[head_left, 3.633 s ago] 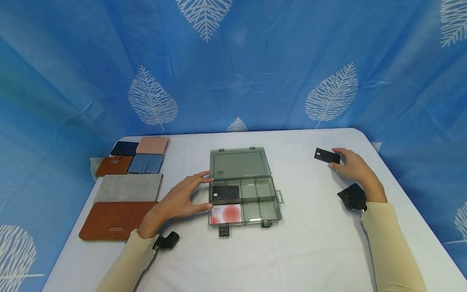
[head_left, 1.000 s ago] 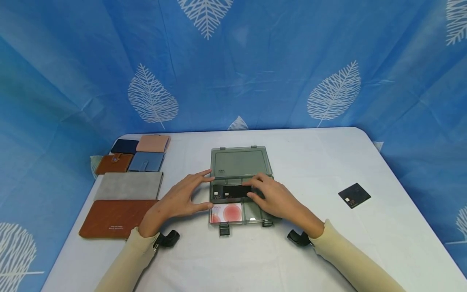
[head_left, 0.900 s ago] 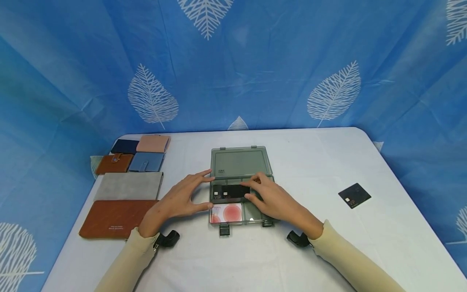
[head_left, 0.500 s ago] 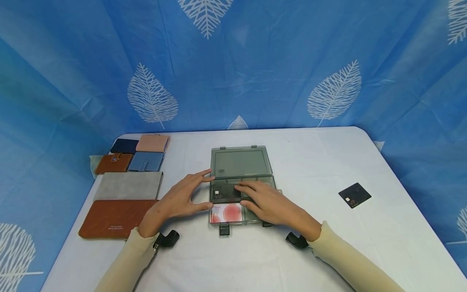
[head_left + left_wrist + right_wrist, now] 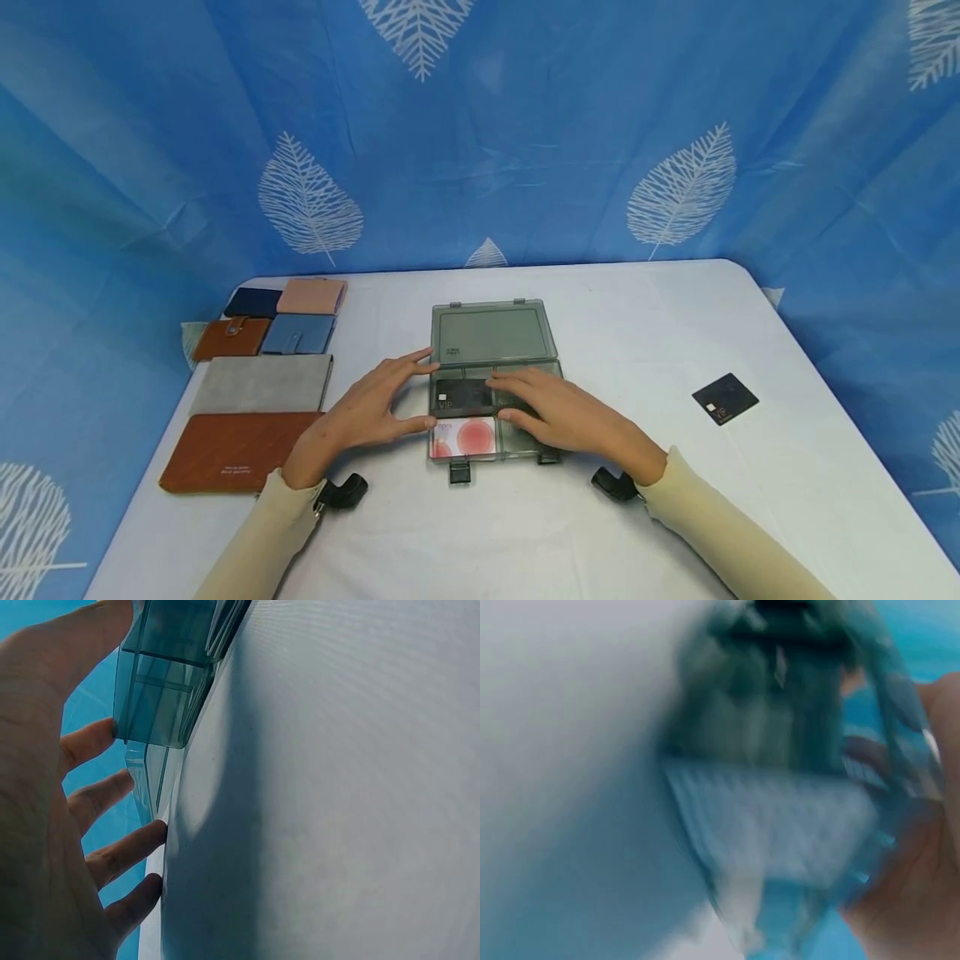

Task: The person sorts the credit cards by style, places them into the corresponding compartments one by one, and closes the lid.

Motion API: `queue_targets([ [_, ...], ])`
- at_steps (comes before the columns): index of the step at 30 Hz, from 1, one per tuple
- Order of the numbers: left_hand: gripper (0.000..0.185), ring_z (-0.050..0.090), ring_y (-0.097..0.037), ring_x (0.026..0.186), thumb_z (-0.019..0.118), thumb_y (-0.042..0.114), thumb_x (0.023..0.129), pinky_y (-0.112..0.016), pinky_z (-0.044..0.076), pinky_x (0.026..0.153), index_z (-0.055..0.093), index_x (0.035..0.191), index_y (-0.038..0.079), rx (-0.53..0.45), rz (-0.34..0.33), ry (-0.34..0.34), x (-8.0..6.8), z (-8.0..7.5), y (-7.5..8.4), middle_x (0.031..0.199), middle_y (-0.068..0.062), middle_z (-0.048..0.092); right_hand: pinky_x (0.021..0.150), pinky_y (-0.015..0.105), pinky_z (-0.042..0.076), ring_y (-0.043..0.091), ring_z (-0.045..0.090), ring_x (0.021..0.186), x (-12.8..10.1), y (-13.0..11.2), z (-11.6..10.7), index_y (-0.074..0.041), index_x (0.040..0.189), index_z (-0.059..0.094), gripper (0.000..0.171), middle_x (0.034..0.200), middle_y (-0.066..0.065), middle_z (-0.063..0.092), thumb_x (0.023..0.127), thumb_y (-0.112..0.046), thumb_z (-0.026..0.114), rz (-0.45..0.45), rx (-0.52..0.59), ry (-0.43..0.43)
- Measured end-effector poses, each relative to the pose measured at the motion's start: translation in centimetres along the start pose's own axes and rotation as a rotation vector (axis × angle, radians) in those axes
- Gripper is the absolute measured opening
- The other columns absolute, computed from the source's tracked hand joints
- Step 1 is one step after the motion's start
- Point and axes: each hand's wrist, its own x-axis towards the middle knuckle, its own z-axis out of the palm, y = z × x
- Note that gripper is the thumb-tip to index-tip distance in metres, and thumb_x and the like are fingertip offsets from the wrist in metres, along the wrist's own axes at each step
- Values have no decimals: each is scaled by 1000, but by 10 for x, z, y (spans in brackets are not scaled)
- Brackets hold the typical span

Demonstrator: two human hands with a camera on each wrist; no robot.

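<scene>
A translucent green compartment box [image 5: 495, 333] stands in the middle of the table with its lid laid back. In its back left compartment lies a black VIP card [image 5: 461, 398]. A white card with a red circle [image 5: 465, 437] lies in the front left one. My left hand [image 5: 367, 408] rests at the box's left side, thumb and fingers spread, fingertips touching its edge. My right hand [image 5: 558, 408] hovers over the right compartments with thumb and forefinger apart, fingertips at the black card's right end. It hides much of that side, and the right wrist view is blurred.
Another black VIP card [image 5: 725, 399] lies on the table to the right. At the left are a brown wallet [image 5: 236, 450], a grey wallet [image 5: 258, 383], and smaller blue [image 5: 300, 333], brown [image 5: 231, 339], pink [image 5: 312, 296] and navy [image 5: 252, 302] ones.
My right hand has brought a black card from the right side of the table into the back left compartment, where it lies flat, and has let it go. My left hand has stayed put.
</scene>
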Motion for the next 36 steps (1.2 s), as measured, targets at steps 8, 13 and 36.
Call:
queue_targets([
  [8, 86, 38, -37, 157, 83, 55, 90, -68, 35, 121, 52, 161, 19, -14, -16, -1, -1, 1, 0, 176, -3, 33, 105, 53, 55, 28, 63, 133, -32, 37, -43, -12, 143, 66, 37, 143, 4, 67, 108, -22, 70, 26, 120, 238],
  [13, 86, 38, -37, 157, 83, 55, 90, -68, 36, 120, 52, 162, 19, -5, -15, 7, -2, 2, 0, 176, -2, 34, 95, 54, 59, 30, 69, 120, -68, 70, -60, -9, 137, 69, 35, 134, 7, 71, 103, -14, 76, 121, 59, 321],
  [36, 84, 38, -36, 157, 83, 54, 92, -67, 37, 120, 52, 161, 19, -9, 5, 12, -5, 3, -1, 175, -3, 34, 92, 32, 54, 19, 67, 107, -196, 167, -69, -4, 122, 75, 25, 114, 14, 75, 99, -15, 80, 402, -111, 327],
])
